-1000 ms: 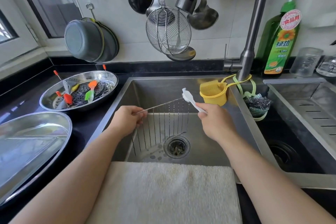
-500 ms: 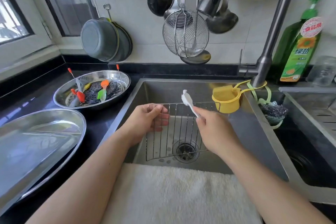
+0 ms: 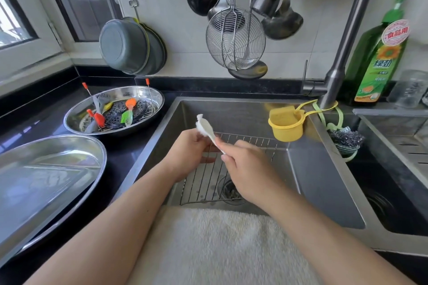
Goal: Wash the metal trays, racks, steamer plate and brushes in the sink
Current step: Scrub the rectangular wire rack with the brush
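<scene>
A wire rack (image 3: 240,164) leans tilted inside the sink (image 3: 319,169), its lower edge near the drain. My left hand (image 3: 187,155) grips the rack's upper left corner, fingers curled over the wires. My right hand (image 3: 245,173) pinches the handle of a white brush (image 3: 205,127), whose head points up-left and sits right by my left thumb. On the counter to the left stands a round metal tray (image 3: 76,120) that holds a dark perforated steamer plate (image 3: 120,109), a second rack and several orange, green and yellow brushes (image 3: 128,113). A large oval metal tray (image 3: 46,169) lies nearer me.
A tall faucet (image 3: 342,48) rises at the sink's back right, with a yellow cup (image 3: 287,127) and a steel scourer (image 3: 346,139) hung from it. A green soap bottle (image 3: 379,60) stands behind. Ladles and a wire skimmer (image 3: 235,39) hang overhead. A white towel (image 3: 220,245) covers the front edge. A second basin (image 3: 393,192) lies at the right.
The rack has swung from nearly flat and raised to leaning lower in the sink. The brush head has moved left, up to my left thumb. My view has shifted left.
</scene>
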A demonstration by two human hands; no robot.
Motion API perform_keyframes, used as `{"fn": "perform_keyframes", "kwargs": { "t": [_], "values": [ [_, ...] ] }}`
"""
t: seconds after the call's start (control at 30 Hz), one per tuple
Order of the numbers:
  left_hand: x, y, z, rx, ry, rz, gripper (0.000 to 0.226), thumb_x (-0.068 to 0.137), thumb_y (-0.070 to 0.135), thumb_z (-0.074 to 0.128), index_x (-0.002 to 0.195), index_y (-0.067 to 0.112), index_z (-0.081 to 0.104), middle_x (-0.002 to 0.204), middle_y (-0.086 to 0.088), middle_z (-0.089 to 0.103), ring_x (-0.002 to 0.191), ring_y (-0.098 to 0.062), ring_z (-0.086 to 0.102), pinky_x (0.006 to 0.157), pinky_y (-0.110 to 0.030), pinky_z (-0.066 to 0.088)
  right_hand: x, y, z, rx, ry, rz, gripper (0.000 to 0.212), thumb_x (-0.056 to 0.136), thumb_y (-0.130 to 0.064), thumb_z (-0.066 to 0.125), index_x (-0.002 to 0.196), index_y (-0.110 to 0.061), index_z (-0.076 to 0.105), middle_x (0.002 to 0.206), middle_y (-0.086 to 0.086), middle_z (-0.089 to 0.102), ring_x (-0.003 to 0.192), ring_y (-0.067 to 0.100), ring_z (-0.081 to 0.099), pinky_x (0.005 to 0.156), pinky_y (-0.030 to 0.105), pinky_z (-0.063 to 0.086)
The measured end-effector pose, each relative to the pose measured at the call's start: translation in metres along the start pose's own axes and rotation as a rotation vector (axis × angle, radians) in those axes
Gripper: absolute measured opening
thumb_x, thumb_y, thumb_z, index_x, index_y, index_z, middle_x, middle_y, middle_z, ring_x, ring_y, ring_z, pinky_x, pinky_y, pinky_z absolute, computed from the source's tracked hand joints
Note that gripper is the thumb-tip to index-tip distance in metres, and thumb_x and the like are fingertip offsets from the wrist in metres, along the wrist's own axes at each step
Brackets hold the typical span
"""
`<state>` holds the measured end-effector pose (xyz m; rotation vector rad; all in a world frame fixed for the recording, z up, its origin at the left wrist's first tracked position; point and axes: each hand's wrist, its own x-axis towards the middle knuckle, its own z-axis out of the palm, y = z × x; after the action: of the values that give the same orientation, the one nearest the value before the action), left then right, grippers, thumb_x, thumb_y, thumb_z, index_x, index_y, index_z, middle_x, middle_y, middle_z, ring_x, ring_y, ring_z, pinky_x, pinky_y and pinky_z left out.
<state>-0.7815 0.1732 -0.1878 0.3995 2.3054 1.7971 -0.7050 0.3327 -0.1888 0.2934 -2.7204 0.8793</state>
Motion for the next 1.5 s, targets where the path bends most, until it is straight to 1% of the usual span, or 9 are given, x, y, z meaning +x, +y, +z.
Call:
{"fn": "perform_keyframes", "kwargs": {
  "t": [0.2,0.33,0.47,0.6,0.73,0.83,1.17,1.37,1.5],
  "values": [
    [0.002,-0.002,-0.009,-0.175,0.1,-0.027,0.024,0.111,0.013,0.046,0.112,0.001,0.067,0.11,-0.016,0.077,0.103,-0.027,0.076,0.09,-0.053,0.061,0.001,0.036,-0.022,-0.186,0.061,0.308,0.043,0.106,-0.02,0.044,0.147,-0.032,0.051,0.086,-0.003,0.044,0.068,0.013,0.044,0.055,0.029,0.032],
    [0.002,-0.001,-0.01,-0.302,0.1,-0.039,0.024,0.111,0.01,0.045,0.107,0.004,0.068,0.105,-0.016,0.077,0.102,-0.031,0.076,0.079,-0.045,0.064,0.003,0.054,-0.034,-0.228,0.098,0.466,0.044,0.106,-0.021,0.044,0.148,-0.032,0.05,0.096,0.002,0.046,0.084,0.027,0.046,0.068,0.035,0.038],
    [0.006,-0.002,-0.012,-0.392,0.098,-0.068,0.025,0.111,0.009,0.042,0.11,0.003,0.066,0.105,-0.016,0.077,0.101,-0.031,0.076,0.078,-0.044,0.064,0.004,0.029,-0.024,-0.049,0.061,0.217,0.047,0.107,-0.02,0.047,0.151,-0.035,0.045,0.09,-0.004,0.05,0.076,0.016,0.05,0.062,0.032,0.039],
    [0.004,-0.005,-0.012,-0.422,-0.006,-0.086,0.028,0.111,0.009,0.041,0.113,0.002,0.068,0.103,-0.014,0.075,0.102,-0.03,0.075,0.085,-0.048,0.063,0.005,0.018,-0.009,-0.004,-0.035,0.027,0.05,0.105,-0.019,0.052,0.15,-0.039,0.045,0.088,-0.007,0.048,0.079,0.016,0.052,0.074,0.038,0.049],
    [0.006,-0.005,-0.011,-0.451,-0.03,-0.09,0.029,0.111,0.009,0.04,0.121,-0.001,0.066,0.108,-0.017,0.074,0.107,-0.031,0.074,0.083,-0.047,0.062,0.007,0.021,-0.009,-0.061,0.019,0.034,0.05,0.105,-0.017,0.051,0.149,-0.041,0.046,0.088,-0.007,0.045,0.075,0.015,0.05,0.068,0.033,0.048],
    [0.008,-0.003,-0.011,-0.512,0.066,-0.09,0.027,0.112,0.01,0.04,0.117,0.001,0.065,0.111,-0.018,0.076,0.101,-0.029,0.076,0.08,-0.045,0.065,0.008,0.03,-0.016,-0.136,0.111,0.184,0.054,0.104,-0.011,0.051,0.15,-0.038,0.046,0.087,-0.009,0.041,0.069,0.005,0.04,0.054,0.019,0.028],
    [0.003,0.005,-0.009,-0.625,-0.004,-0.118,0.034,0.113,0.027,0.037,0.114,0.005,0.063,0.107,-0.02,0.074,0.105,-0.034,0.074,0.089,-0.048,0.06,0.009,0.021,-0.015,-0.106,0.043,0.038,0.049,0.104,-0.017,0.053,0.147,-0.041,0.049,0.089,-0.006,0.049,0.076,0.02,0.053,0.066,0.04,0.049],
    [0.005,0.003,-0.015,-0.6,0.04,-0.123,0.041,0.114,0.028,0.034,0.122,-0.001,0.061,0.119,-0.018,0.074,0.109,-0.033,0.073,0.095,-0.054,0.055,0.005,0.032,-0.027,-0.1,-0.242,0.017,0.045,0.104,-0.022,0.054,0.139,-0.051,0.053,0.089,-0.01,0.053,0.08,0.012,0.053,0.074,0.039,0.048],
    [0.008,0.004,-0.02,-0.667,0.094,-0.132,0.042,0.114,0.027,0.033,0.12,-0.002,0.062,0.12,-0.021,0.073,0.109,-0.032,0.074,0.085,-0.052,0.061,-0.002,0.038,-0.033,-0.124,-0.376,0.016,0.043,0.104,-0.024,0.056,0.137,-0.051,0.054,0.093,-0.014,0.055,0.091,0.009,0.052,0.088,0.038,0.049]
  ]
}}
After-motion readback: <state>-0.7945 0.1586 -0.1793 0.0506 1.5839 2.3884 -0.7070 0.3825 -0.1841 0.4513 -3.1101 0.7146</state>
